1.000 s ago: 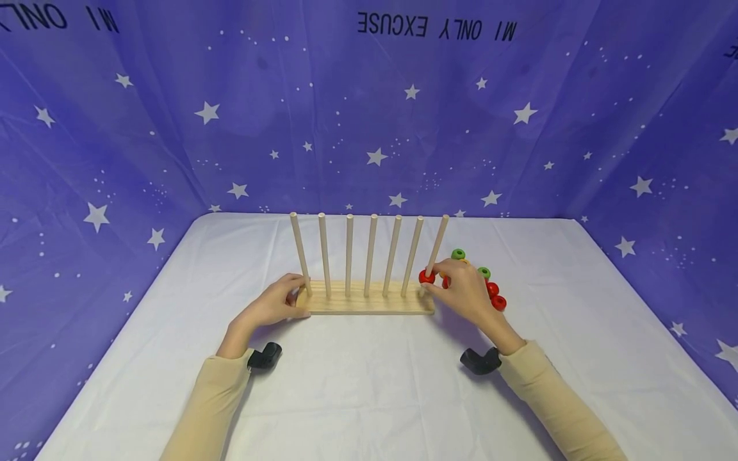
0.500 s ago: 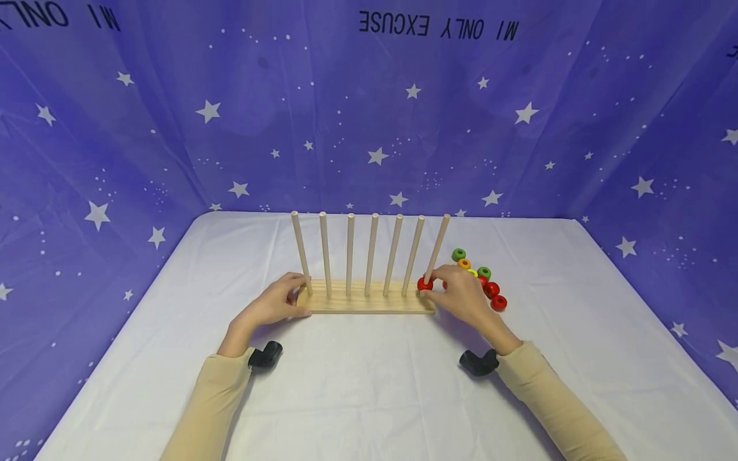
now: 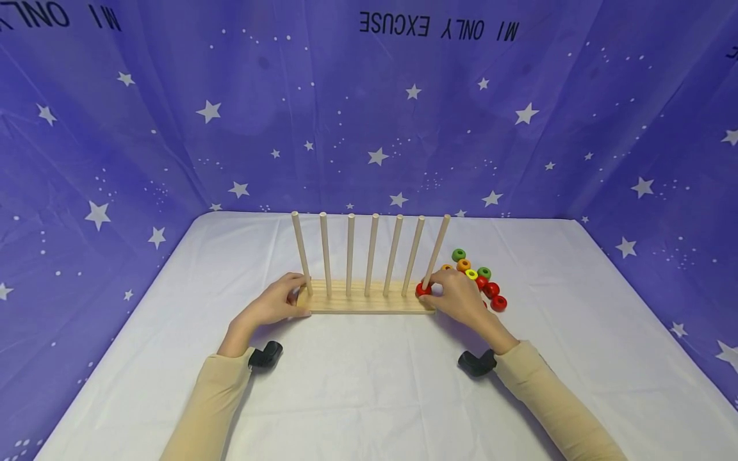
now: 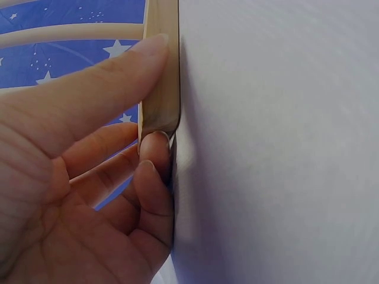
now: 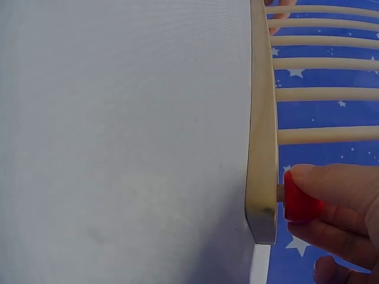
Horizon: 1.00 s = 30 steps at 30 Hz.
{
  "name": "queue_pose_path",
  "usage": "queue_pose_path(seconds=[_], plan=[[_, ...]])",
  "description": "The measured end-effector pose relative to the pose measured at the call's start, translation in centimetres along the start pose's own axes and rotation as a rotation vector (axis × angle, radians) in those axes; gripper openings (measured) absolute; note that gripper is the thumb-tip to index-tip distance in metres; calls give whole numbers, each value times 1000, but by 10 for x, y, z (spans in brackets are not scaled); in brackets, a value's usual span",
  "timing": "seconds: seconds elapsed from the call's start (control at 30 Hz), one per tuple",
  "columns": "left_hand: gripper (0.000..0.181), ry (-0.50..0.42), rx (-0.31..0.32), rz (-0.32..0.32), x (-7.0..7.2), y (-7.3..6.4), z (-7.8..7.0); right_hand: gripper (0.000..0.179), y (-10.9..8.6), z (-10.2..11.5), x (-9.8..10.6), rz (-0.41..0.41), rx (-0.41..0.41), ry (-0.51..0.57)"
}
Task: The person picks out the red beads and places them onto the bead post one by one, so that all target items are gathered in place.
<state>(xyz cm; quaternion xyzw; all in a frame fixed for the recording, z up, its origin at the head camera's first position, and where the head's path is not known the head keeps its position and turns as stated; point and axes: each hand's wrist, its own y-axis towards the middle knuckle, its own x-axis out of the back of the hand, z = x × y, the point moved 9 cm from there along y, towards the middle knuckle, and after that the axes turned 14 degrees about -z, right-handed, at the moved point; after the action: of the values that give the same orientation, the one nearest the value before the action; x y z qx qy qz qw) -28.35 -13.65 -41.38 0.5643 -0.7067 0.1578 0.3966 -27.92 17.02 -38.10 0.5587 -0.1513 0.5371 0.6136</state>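
A pale wooden peg board (image 3: 369,303) with a row of several upright pegs stands on the table. My right hand (image 3: 459,294) pinches a red bead (image 3: 423,291) threaded on the rightmost peg (image 3: 436,251). In the right wrist view that red bead (image 5: 301,201) sits low on the peg, a small gap above the base, thumb on one side and fingers on the other. At the board's left end my left hand (image 3: 275,301) grips it. The left wrist view has the thumb on the front edge of the board (image 4: 161,89) and the fingers curled round its end.
Right of the board lies a group of loose beads: green (image 3: 458,255), orange (image 3: 464,264), yellow (image 3: 471,274) and several red ones, such as a red bead (image 3: 498,303). Part of the group is behind my right hand. A starry purple curtain (image 3: 346,115) surrounds the white-covered table (image 3: 357,390).
My right hand has slid the red bead down the rightmost peg, close to the base. More of the loose beads show beside it. The left hand and the board stay in place.
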Motion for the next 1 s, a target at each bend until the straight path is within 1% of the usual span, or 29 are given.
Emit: queue_pose_path(seconds=[0.13,0.17,0.27,0.37,0.4,0.43,0.53,0.63,0.7,0.77,0.9,1.0], plan=[[72,-33,-23,-12,1,-1,-3,22,-1,-1,-2,16,-11,1],[71,-38,-52,-24,3,-2,-6,22,-1,-1,-2,21,-14,0],[70,-53,-79,-35,4,-3,-9,21,-1,-1,-3,33,-11,1],[70,-43,-55,-25,3,-2,-5,20,-1,-2,-5,55,-16,-3],[71,-39,-27,-12,1,-2,-2,21,-1,-3,-5,62,-16,-5],[71,-33,-14,-7,0,-2,-1,21,-1,-3,-5,69,-14,-6],[71,-11,-1,2,-1,-2,1,24,-2,-5,-5,93,-14,-7],[71,-4,3,0,-1,-2,1,33,-3,-7,-2,97,-15,-9],[71,-5,5,0,0,-1,0,35,-3,-10,2,85,-19,-14],[71,-8,5,1,1,-1,1,36,-2,-12,7,54,-16,-29],[70,-5,0,3,1,0,1,32,0,-18,17,-11,-21,-57],[70,-7,-2,1,0,0,1,29,0,-24,23,-42,-46,-69]])
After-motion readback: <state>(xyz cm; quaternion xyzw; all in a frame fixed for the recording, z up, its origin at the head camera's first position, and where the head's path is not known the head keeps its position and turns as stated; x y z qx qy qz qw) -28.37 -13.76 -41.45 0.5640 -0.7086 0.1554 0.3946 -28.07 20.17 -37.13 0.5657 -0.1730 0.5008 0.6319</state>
